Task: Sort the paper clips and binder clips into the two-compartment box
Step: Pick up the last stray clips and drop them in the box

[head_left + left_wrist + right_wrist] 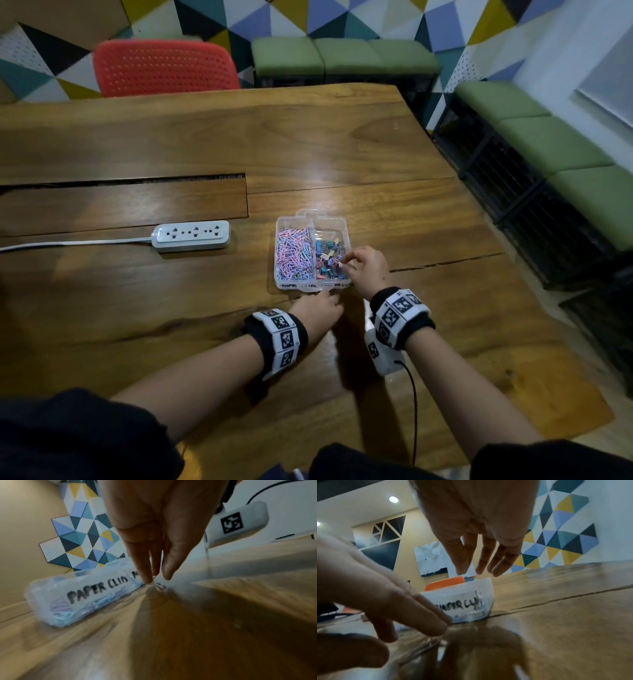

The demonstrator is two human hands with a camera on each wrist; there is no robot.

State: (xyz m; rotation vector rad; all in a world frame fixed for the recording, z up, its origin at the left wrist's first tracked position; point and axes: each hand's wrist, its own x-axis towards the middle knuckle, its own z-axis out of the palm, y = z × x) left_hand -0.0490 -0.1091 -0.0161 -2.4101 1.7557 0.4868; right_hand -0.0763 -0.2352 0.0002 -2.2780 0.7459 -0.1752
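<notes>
A clear two-compartment box (278, 240) stands on the wooden table. Its left side holds pink and blue paper clips (294, 253); its right side holds coloured binder clips (329, 245). Labels on its front read PAPER CLIPS (97, 589) and BINDER CLIPS (464, 604). My right hand (346, 262) hovers over the binder clip side, fingers hanging straight and loose (476, 572), nothing seen in them. My left hand (330, 296) reaches down to the table just in front of the box. Its straight fingertips (148, 581) touch the wood beside a small loose clip (160, 586).
A white power strip (191, 235) with its cord lies left of the box. A long slot (137, 180) runs across the table behind it, and a crack (445, 263) runs right of the box. A red chair (164, 68) and green benches (346, 56) stand beyond the table.
</notes>
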